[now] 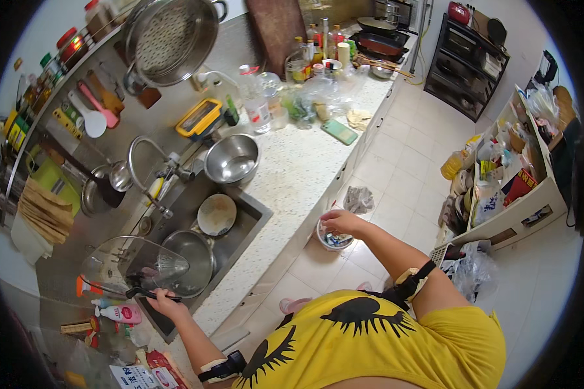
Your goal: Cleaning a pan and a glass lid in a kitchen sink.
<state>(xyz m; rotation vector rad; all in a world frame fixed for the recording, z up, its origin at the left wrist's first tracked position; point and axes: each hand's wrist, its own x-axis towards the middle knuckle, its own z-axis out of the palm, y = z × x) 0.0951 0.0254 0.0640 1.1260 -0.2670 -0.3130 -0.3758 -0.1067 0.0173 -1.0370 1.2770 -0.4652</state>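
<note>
My left hand [164, 302] grips the black handle of a glass pan lid [131, 262], which is tilted over the left part of the sink [253, 204]. Partly behind the lid, a steel pan [194, 257] lies in the sink beside a stained bowl [217, 214]. The curved faucet [138, 170] stands at the sink's back edge. My right hand [338, 222] is held out over a small waste bin [332, 243] on the floor, its fingers apart; nothing shows in it. The bin has litter inside.
A steel mixing bowl [232, 158] and a green phone [339, 132] sit on the speckled counter [292, 180], with bottles and plastic bags farther back. A plastic bag [358, 200] lies on the tiled floor. Detergent bottles [126, 313] stand left of the sink. A crowded cabinet [525, 204] is at right.
</note>
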